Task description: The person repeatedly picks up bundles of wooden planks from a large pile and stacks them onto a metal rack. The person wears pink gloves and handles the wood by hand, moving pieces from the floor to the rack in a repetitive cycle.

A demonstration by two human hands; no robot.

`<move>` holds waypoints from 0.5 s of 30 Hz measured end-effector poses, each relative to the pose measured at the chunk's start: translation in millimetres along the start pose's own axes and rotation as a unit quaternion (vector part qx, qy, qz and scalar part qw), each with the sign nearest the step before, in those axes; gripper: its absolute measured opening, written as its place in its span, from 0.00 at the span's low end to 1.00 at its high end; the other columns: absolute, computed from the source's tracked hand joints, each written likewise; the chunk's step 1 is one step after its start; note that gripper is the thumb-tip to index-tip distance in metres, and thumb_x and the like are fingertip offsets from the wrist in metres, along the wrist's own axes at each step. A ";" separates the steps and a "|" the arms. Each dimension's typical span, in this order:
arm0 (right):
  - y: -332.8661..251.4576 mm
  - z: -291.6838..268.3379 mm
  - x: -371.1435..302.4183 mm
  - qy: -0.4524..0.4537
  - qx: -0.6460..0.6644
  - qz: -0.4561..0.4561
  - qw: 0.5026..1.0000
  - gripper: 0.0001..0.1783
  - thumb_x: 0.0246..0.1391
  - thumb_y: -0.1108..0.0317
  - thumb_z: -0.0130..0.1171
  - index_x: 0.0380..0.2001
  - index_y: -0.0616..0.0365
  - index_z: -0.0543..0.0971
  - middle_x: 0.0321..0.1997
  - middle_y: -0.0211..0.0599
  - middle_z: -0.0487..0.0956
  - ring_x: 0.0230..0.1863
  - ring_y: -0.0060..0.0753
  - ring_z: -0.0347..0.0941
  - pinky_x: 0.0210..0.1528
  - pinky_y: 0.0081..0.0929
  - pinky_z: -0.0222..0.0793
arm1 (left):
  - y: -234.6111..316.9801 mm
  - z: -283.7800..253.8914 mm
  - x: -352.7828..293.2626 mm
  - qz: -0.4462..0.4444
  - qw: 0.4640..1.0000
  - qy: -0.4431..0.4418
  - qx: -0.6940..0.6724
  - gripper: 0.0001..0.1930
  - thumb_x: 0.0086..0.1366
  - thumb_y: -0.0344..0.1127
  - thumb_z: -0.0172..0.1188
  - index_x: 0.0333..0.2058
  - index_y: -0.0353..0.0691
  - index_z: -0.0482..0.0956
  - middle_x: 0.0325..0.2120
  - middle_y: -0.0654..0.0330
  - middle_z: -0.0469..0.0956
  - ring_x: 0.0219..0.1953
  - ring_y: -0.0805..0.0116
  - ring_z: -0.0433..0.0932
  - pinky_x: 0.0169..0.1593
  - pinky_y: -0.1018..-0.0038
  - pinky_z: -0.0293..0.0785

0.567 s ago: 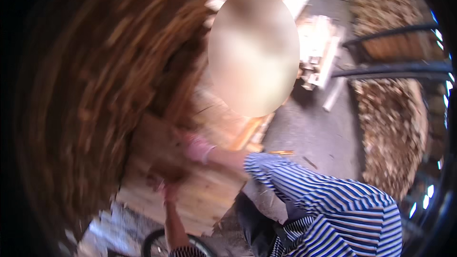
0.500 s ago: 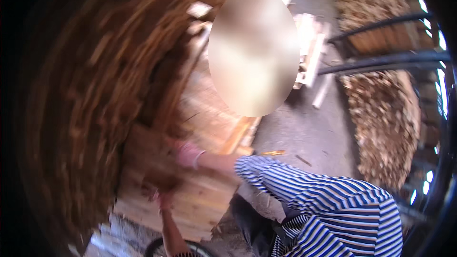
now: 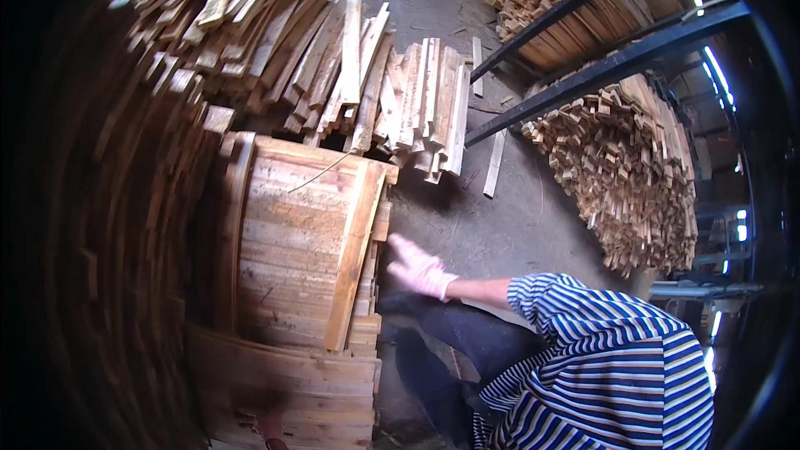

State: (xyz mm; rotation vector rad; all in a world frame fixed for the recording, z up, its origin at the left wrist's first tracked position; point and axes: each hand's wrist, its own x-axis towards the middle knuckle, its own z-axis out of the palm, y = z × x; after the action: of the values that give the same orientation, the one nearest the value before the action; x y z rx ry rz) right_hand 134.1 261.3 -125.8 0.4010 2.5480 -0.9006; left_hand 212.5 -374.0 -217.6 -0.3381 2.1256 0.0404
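Observation:
My right hand (image 3: 419, 268), in a pale pink glove, is off the right edge of a plank panel (image 3: 292, 262). Its fingers are spread and hold nothing. Two cross battens lie on this panel, the nearer one (image 3: 354, 258) running along its right side. Another plank panel (image 3: 325, 383) lies in front, at the bottom of the picture. My left hand (image 3: 270, 427) is low over that front panel; shadow and blur hide its fingers, so its grip does not show.
A tall stack of timber (image 3: 137, 225) rises on the left. Loose boards (image 3: 275, 42) and upright-stacked strips (image 3: 429, 108) stand beyond the panels. Dark metal bars (image 3: 608, 67) cross at right, before piled short wood pieces (image 3: 621, 175). A single strip (image 3: 495, 165) lies on the concrete floor.
My right hand has left the panel and moved right, fingers now spread. My left hand and the front panel sit lower in the picture. The view has shifted and become sharper.

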 end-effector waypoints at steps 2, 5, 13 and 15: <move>42.1 -38.9 20.6 0.008 -0.019 0.043 0.999 0.44 0.65 0.47 0.46 0.75 0.62 0.49 0.79 0.54 0.49 0.80 0.49 0.43 0.80 0.36 0.37 | 14.4 -11.7 -12.0 -0.092 0.995 0.025 0.036 0.33 0.56 0.58 0.69 0.60 0.55 0.77 0.56 0.56 0.78 0.58 0.53 0.75 0.57 0.52 0.72; 93.3 -104.4 48.5 0.022 -0.042 0.185 0.981 0.46 0.61 0.49 0.53 0.75 0.60 0.49 0.74 0.59 0.60 0.73 0.59 0.58 0.73 0.43 0.57 | 102.2 -43.9 -41.6 -0.146 0.965 0.217 -0.035 0.35 0.60 0.50 0.68 0.64 0.49 0.70 0.60 0.52 0.74 0.62 0.52 0.71 0.63 0.54 0.66; 182.3 -211.3 294.4 0.229 0.033 0.308 0.923 0.62 0.49 0.37 0.64 0.75 0.63 0.46 0.74 0.60 0.57 0.74 0.59 0.56 0.72 0.43 0.56 | 537.1 -151.5 -113.2 0.355 0.814 0.222 -0.404 0.40 0.60 0.35 0.72 0.67 0.33 0.63 0.66 0.47 0.67 0.68 0.53 0.65 0.71 0.61 0.59; 184.3 -233.3 351.1 0.217 0.019 0.363 0.906 0.71 0.42 0.32 0.69 0.75 0.62 0.43 0.74 0.61 0.56 0.75 0.62 0.52 0.73 0.45 0.57 | 633.9 -156.7 -90.8 0.411 0.809 0.170 -0.385 0.39 0.59 0.31 0.72 0.67 0.35 0.65 0.66 0.48 0.68 0.66 0.56 0.67 0.69 0.63 0.62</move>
State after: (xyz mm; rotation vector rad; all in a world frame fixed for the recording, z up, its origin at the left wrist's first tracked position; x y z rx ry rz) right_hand -165.8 596.9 -221.2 1.5826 2.4018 -0.6063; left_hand -31.9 230.6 -121.2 0.1687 2.3621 1.4699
